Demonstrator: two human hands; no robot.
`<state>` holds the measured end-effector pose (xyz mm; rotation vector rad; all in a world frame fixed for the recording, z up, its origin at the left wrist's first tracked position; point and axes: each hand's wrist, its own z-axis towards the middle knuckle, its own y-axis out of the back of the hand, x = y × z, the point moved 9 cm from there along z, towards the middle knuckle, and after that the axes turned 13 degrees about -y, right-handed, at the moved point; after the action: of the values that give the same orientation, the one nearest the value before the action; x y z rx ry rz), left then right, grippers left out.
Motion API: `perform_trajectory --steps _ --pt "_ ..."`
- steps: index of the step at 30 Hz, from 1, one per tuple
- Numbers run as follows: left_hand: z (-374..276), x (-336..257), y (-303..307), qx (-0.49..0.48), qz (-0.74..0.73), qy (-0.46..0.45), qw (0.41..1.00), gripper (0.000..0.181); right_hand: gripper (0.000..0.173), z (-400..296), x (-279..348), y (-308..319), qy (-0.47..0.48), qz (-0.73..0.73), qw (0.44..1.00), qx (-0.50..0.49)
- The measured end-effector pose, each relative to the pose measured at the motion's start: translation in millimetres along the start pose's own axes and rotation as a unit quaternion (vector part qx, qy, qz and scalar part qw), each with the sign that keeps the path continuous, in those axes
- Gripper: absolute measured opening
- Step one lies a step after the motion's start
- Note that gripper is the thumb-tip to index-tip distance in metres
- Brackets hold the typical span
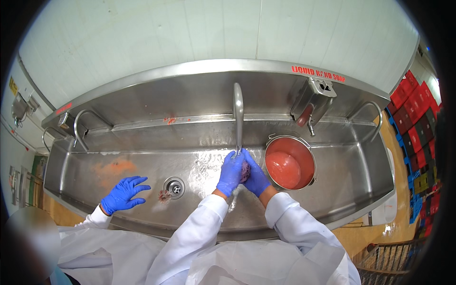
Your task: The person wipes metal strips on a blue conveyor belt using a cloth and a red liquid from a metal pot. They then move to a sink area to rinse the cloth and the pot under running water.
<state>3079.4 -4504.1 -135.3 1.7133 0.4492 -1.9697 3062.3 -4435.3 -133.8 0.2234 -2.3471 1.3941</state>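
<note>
My left hand (229, 174) and my right hand (257, 180), both in blue gloves, meet under the spout of a curved steel faucet (238, 110). Cupped between them is a purplish mesh-like scrubber (245, 171), mostly covered by the fingers. Its exact kind is hard to tell. Water runs over the gloves into a long stainless steel trough sink (335, 171). Just right of my right hand stands a round metal bucket (312, 151) with a reddish inside and pink-red liquid (283, 169).
At left, a co-worker's blue-gloved hand (123, 196) reaches over the sink. A pale pink scrubber (164, 196) lies beside the drain (176, 188). An orange-red smear (115, 166) marks the basin. A steel soap dispenser (313, 101) juts from the backsplash. Stacked crates (416, 121) stand far right.
</note>
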Motion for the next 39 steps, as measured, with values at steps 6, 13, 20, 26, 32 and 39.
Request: perform_trajectory --steps 6,13,20,26,32,39 --pt "-3.5 -119.5 -35.0 0.055 0.425 -0.262 0.865 0.032 0.042 -4.7 -5.8 16.8 0.034 0.095 0.994 0.030" --pt "-4.2 -113.3 -25.0 0.014 0.265 -0.343 0.901 0.020 0.030 -7.5 0.3 27.0 0.066 0.009 0.990 -0.128" --pt "15.4 -52.6 3.3 -0.035 0.127 0.032 0.991 0.011 0.030 -20.1 24.0 52.1 0.125 -0.306 0.918 -0.217" --pt "-13.6 -75.0 -14.3 -0.055 0.302 -0.175 0.935 0.006 0.046 -12.1 -0.4 -0.4 0.039 -0.015 0.998 -0.054" --pt "-11.8 -34.4 -51.4 -0.066 -0.454 0.125 0.880 0.012 0.056 -10.1 8.6 -6.2 0.060 0.081 0.990 0.099" --pt "0.1 -49.8 -21.3 -0.140 -0.330 0.054 0.932 0.020 0.041 -24.9 -13.6 -15.4 0.046 0.080 0.992 -0.086"
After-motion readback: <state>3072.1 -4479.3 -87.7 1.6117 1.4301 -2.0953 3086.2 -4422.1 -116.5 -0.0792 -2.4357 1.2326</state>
